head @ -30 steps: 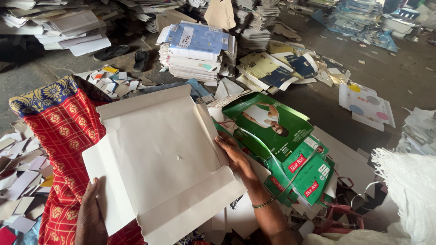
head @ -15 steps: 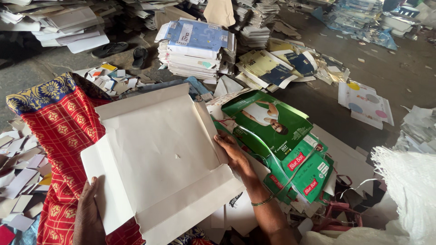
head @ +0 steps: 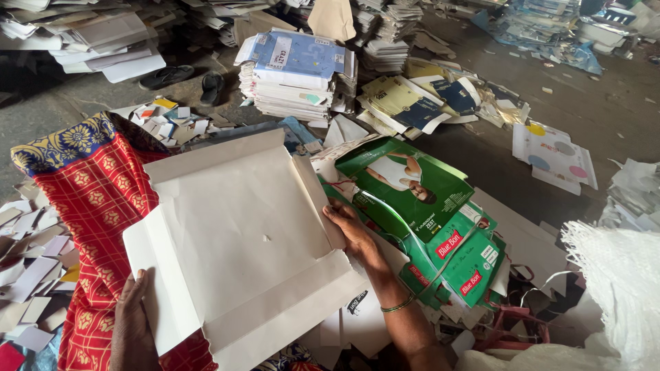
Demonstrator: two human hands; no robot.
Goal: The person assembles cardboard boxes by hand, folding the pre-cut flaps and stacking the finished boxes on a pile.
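Both hands hold a flat white unfolded cardboard box blank (head: 240, 240) over the lap.

Left hand (head: 134, 330) grips the blank's lower left edge, fingers flat on its face; right hand (head: 350, 230) clasps its right flap, a green bangle (head: 397, 304) on the wrist. Blank rests tilted on the red patterned cloth (head: 89, 199). Just right of it lies a stack of green printed cartons (head: 426, 220) on the floor. A pile of blue-topped paper bundles (head: 295, 72) sits farther back, well apart.

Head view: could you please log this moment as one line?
left hand: holds cardboard sheet | right hand: grips sheet's edge | beside: green boxes
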